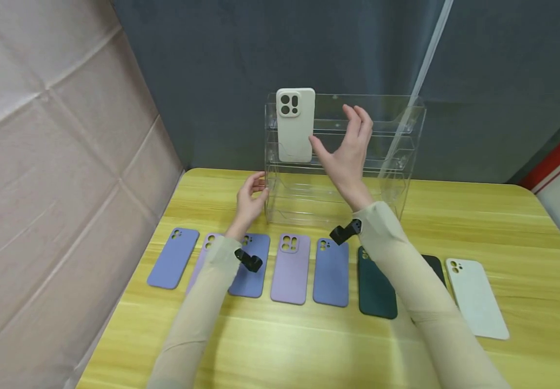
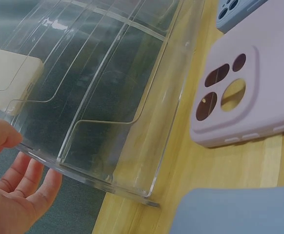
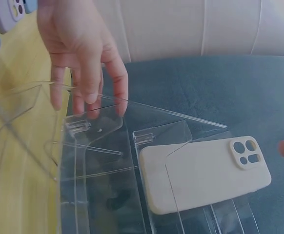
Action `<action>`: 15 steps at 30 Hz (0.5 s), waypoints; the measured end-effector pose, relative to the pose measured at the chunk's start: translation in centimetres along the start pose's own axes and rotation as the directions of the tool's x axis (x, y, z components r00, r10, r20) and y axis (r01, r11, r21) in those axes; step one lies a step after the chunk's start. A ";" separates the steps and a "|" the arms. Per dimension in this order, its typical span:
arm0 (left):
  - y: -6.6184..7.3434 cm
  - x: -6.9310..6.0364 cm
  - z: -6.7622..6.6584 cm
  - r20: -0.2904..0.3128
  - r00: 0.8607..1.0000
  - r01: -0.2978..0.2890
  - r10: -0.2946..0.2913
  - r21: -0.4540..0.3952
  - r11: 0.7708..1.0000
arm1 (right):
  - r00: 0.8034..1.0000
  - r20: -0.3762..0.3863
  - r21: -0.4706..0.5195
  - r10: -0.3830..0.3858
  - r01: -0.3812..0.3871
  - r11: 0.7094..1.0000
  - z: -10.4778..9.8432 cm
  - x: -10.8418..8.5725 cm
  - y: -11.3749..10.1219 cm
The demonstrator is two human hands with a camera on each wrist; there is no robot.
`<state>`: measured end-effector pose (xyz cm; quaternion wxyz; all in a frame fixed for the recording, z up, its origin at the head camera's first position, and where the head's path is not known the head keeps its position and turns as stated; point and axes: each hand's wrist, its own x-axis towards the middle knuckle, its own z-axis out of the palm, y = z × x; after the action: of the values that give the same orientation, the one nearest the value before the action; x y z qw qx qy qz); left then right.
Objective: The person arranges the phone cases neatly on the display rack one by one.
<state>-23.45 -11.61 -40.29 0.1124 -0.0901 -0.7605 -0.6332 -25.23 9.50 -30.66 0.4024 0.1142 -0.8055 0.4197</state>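
A clear acrylic tiered stand point(image 1: 345, 178) stands upright at the back of the table. On its upper tier, at the left, a white phone case point(image 1: 295, 129) leans with its camera cutouts at the top; it also shows in the right wrist view point(image 3: 200, 178). My left hand point(image 1: 251, 202) touches the stand's left side with relaxed fingertips; in the left wrist view the fingers point(image 2: 49, 187) meet the clear side panel. My right hand point(image 1: 350, 156) is raised before the stand, fingers spread, holding nothing. Its thumb is close to the case's right edge, apart from it in the right wrist view.
Several phone cases lie in a row in front of the stand: blue point(image 1: 174, 259), purple point(image 1: 291, 275), another blue point(image 1: 331, 278), dark green point(image 1: 376, 292) and white point(image 1: 477, 302). My sleeves partly cover some. A dark cloth wall point(image 1: 212, 81) rises behind the table.
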 end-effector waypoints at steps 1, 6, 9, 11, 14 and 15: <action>0.4 -0.1 0.0 0.000 1.000 0.003 -0.003 0.007 1.000 | 1.000 -0.003 0.007 0.000 0.000 1.000 -0.2 -0.3 0.1; -0.3 0.1 0.0 -0.002 1.000 0.005 -0.005 0.007 1.000 | 0.999 -0.029 0.028 -0.021 0.022 0.999 -1.5 -1.3 0.5; -1.6 0.6 0.0 -0.013 1.000 -0.008 0.008 0.001 1.000 | 0.999 -0.031 0.035 -0.025 0.026 0.999 -2.2 -1.8 0.8; -2.3 0.8 0.0 -0.020 1.000 -0.016 0.016 -0.003 1.000 | 0.999 -0.028 0.042 -0.025 0.026 0.999 -2.6 -2.2 0.9; -2.6 0.7 0.0 -0.028 0.999 -0.034 0.034 0.001 0.999 | 0.999 -0.029 0.046 -0.032 0.034 0.998 -3.3 -2.9 1.3; -2.6 0.7 0.0 -0.028 0.999 -0.036 0.036 0.003 0.999 | 0.999 -0.031 0.045 -0.037 0.038 0.998 -3.5 -3.1 1.4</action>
<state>-24.87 -12.13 -42.56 0.1347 -0.0947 -0.7579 -0.6312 -22.02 12.55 -32.65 0.4197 0.1320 -0.7873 0.4319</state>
